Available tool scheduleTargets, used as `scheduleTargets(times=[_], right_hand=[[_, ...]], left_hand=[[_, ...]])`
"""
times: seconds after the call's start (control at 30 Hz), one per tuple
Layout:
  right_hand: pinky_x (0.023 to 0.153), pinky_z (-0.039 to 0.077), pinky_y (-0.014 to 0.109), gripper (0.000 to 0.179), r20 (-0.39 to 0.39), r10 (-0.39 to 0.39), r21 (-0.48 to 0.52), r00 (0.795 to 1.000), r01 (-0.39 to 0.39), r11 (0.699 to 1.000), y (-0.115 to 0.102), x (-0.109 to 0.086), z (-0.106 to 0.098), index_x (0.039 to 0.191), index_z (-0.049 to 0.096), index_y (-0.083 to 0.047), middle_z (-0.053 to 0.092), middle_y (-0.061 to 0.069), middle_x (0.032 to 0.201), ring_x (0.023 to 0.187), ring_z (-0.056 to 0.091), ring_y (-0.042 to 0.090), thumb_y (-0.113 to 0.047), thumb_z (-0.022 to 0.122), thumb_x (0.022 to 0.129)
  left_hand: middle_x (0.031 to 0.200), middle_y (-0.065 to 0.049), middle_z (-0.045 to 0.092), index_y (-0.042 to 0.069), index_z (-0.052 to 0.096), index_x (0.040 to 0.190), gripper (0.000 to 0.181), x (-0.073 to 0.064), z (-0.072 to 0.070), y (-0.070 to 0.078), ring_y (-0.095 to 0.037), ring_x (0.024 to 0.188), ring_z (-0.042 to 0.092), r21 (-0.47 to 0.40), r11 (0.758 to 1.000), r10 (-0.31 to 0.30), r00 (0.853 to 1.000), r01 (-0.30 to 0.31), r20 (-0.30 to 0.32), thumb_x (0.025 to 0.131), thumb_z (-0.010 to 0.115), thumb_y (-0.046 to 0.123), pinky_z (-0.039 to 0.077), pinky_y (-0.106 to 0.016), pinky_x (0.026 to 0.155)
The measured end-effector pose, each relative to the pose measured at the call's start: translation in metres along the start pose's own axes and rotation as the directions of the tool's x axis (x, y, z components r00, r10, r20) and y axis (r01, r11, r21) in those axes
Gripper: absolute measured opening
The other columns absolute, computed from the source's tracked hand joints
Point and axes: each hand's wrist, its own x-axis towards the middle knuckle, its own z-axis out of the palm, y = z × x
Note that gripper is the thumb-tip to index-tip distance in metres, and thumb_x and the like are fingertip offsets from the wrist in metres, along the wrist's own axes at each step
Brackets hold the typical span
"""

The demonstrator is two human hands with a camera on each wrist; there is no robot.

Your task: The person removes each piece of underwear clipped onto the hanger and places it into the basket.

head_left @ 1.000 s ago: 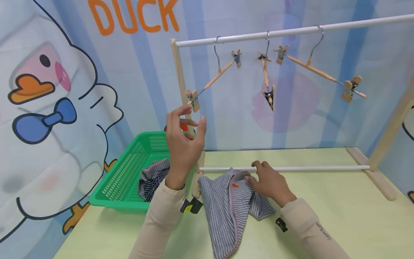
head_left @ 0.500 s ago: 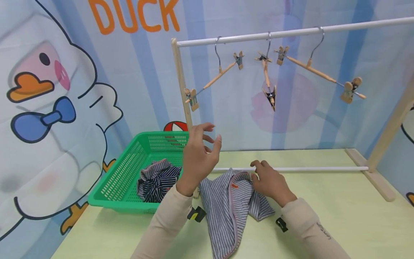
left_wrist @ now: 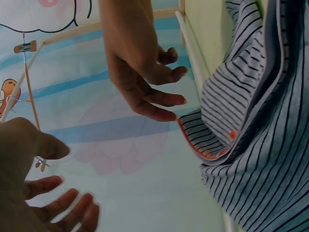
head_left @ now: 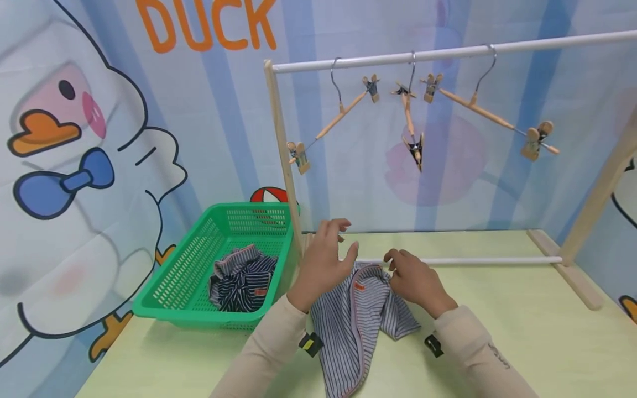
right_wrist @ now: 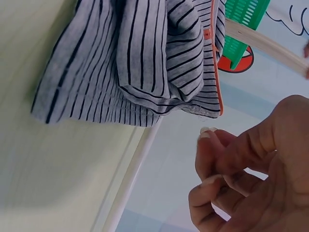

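Observation:
A grey striped top (head_left: 343,326) with pinkish trim and a small orange label lies on the table, its upper end by the white lower bar (head_left: 492,260). My left hand (head_left: 325,262) hovers over its upper left part, fingers spread and loosely bent, touching nothing. By the neckline's right side is my right hand (head_left: 415,279). Its fingers are loosely curled; in the right wrist view a gap separates that hand (right_wrist: 241,174) from the cloth (right_wrist: 145,53). From the left wrist view, one right fingertip appears close to the top's orange-edged neckline (left_wrist: 198,145).
Left of the rack stands a green basket (head_left: 199,316) holding a dark striped garment (head_left: 241,282). From the white upper rail (head_left: 453,53) hang three clip hangers: a left one (head_left: 343,115), a middle one (head_left: 408,113) and a right one (head_left: 478,109). Wooden posts (head_left: 281,138) support it.
From beside the left hanger's clip, my left hand has come down and right to above the striped top. The right hand, earlier at the neckline, has drawn its thumb slightly back from the cloth.

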Motion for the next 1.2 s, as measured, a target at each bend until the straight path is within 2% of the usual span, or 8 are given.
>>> scheduleTargets(times=[0.1, 0.23, 0.47, 0.93, 1.07, 1.2], right_hand=[[0.057, 0.047, 0.035, 0.042, 0.006, -0.004, 0.005, 1.0, 0.004, 1.0, 0.0, 0.002, -0.003, 0.119, 0.061, -0.004, 0.066, 0.009, 0.098, 0.077, 0.062, 0.021, 0.001, 0.051, 0.079], [0.055, 0.046, 0.032, 0.039, 0.016, 0.01, 0.009, 1.0, -0.01, 1.0, 0.002, 0.003, -0.006, 0.118, 0.062, -0.003, 0.067, 0.006, 0.092, 0.072, 0.059, 0.017, 0.001, 0.052, 0.081], [0.053, 0.044, 0.03, 0.035, 0.025, 0.021, 0.008, 0.999, -0.022, 1.0, 0.004, 0.003, -0.007, 0.118, 0.063, -0.004, 0.068, 0.005, 0.089, 0.067, 0.057, 0.013, -0.002, 0.049, 0.086], [0.053, 0.042, 0.029, 0.039, 0.021, 0.009, 0.022, 1.0, -0.01, 1.0, -0.001, -0.001, -0.003, 0.116, 0.064, -0.005, 0.066, 0.003, 0.089, 0.066, 0.055, 0.014, 0.001, 0.05, 0.08], [0.052, 0.042, 0.029, 0.039, 0.012, 0.022, 0.027, 1.0, -0.022, 0.999, -0.002, -0.002, -0.003, 0.116, 0.064, -0.005, 0.066, 0.003, 0.09, 0.067, 0.055, 0.014, 0.001, 0.049, 0.08], [0.052, 0.042, 0.029, 0.039, 0.006, 0.033, 0.034, 0.999, -0.033, 0.999, -0.002, -0.004, -0.005, 0.116, 0.064, -0.005, 0.066, 0.004, 0.09, 0.066, 0.055, 0.014, 0.001, 0.05, 0.08]], left_hand=[[0.121, -0.014, 0.057, 0.006, 0.05, 0.136, 0.046, -0.001, 0.005, 0.0, -0.026, 0.101, 0.061, 0.041, 0.998, -0.043, 0.995, 0.039, 0.094, 0.097, 0.063, 0.026, 0.054, -0.04, 0.081], [0.126, -0.015, 0.055, 0.007, 0.047, 0.14, 0.051, -0.001, 0.012, -0.001, -0.029, 0.107, 0.058, 0.081, 0.994, -0.089, 0.978, 0.075, 0.19, 0.097, 0.063, 0.029, 0.052, -0.044, 0.086], [0.14, -0.017, 0.047, 0.013, 0.04, 0.147, 0.06, -0.006, 0.02, -0.004, -0.036, 0.125, 0.049, 0.15, 0.982, -0.163, 0.93, 0.119, 0.33, 0.095, 0.063, 0.034, 0.045, -0.055, 0.099], [0.14, -0.019, 0.048, 0.016, 0.043, 0.146, 0.064, -0.031, 0.035, -0.018, -0.041, 0.121, 0.052, 0.203, 0.964, -0.241, 0.891, 0.173, 0.385, 0.09, 0.064, 0.039, 0.046, -0.064, 0.088], [0.139, -0.02, 0.049, 0.016, 0.041, 0.149, 0.071, -0.032, 0.037, -0.019, -0.042, 0.118, 0.055, 0.221, 0.96, -0.253, 0.872, 0.172, 0.419, 0.089, 0.066, 0.044, 0.049, -0.061, 0.086], [0.138, -0.021, 0.052, 0.016, 0.039, 0.152, 0.079, -0.033, 0.04, -0.02, -0.041, 0.117, 0.057, 0.25, 0.957, -0.249, 0.851, 0.144, 0.462, 0.087, 0.069, 0.047, 0.053, -0.057, 0.083]])
